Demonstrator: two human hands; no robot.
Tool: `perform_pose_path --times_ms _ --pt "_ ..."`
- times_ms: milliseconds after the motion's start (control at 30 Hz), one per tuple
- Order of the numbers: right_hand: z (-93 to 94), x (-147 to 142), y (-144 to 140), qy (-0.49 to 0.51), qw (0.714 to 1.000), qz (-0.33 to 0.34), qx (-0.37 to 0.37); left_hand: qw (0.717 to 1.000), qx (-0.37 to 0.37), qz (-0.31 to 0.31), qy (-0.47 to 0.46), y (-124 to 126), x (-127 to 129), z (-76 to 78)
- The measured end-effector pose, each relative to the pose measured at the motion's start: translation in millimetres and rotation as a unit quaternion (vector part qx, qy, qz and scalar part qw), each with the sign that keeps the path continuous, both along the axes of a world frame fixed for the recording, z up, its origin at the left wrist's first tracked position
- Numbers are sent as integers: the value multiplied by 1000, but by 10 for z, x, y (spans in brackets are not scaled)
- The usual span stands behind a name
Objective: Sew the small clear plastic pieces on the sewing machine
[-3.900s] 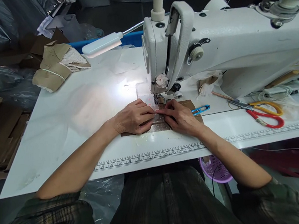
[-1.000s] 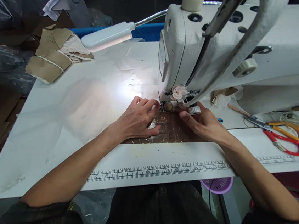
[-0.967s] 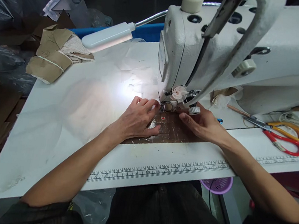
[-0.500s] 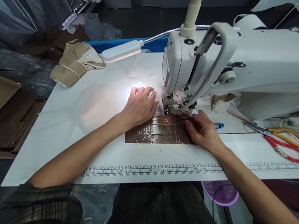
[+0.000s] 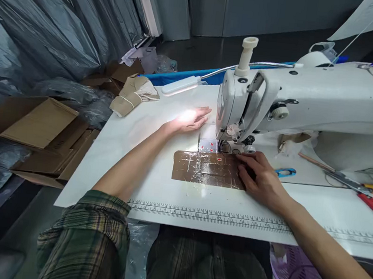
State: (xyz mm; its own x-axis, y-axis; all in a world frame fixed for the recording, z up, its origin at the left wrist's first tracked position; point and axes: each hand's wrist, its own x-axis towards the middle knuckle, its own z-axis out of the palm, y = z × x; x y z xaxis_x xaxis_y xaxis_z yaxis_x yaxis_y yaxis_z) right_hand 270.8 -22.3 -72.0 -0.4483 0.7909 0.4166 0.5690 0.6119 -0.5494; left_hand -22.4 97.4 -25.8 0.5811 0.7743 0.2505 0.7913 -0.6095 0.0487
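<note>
My left hand [image 5: 191, 118] lies under the bright lamp with its fingers stretched out and nothing in them. Just right of and below it, a thin pale piece with red marks [image 5: 208, 145] reaches to the presser foot of the sewing machine [image 5: 238, 103]. A brown taped guide plate [image 5: 203, 169] is on the table in front of the needle. On its right end rest the thumb and fingertips of my right hand [image 5: 260, 177], the other fingers curled in. Blue thread snips [image 5: 285, 172] stick out from behind this hand, which seems closed on them; their blades are hidden.
Scissors [image 5: 345, 179] with red and yellow handles lie at the right. A white lamp [image 5: 180, 86] on a bendable neck stands behind my left hand. A tied cloth bundle [image 5: 129, 98] sits at the far left corner. A ruler strip [image 5: 211, 216] runs along the front edge.
My left hand has let go of the pale piece, moved away from it and opened out. More of the blue snips shows behind my right hand. The camera view has shifted and tilted up.
</note>
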Motion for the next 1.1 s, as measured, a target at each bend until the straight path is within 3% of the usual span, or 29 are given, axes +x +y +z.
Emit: perform_pose_path --times_ms 167,267,400,567,800,967,1100 --pt "-29 1 -31 -35 999 18 14 994 13 81 -79 -514 -602 271" --pt "-64 -10 -41 -37 998 23 36 978 -3 162 -134 -909 -987 419" --pt "-156 11 -6 -34 997 27 57 957 -20 246 -151 -1411 -1272 494" --pt "-241 51 61 -44 994 21 97 940 -77 276 -185 -1763 -1239 360" --pt "-214 35 41 -64 991 16 118 933 -71 296 -191 -1750 -1120 109" --pt "-219 20 33 -67 992 10 111 918 30 306 -250 -1701 -1128 224" --pt "-204 9 32 -73 992 10 103 902 73 272 -327 -1654 -869 306"
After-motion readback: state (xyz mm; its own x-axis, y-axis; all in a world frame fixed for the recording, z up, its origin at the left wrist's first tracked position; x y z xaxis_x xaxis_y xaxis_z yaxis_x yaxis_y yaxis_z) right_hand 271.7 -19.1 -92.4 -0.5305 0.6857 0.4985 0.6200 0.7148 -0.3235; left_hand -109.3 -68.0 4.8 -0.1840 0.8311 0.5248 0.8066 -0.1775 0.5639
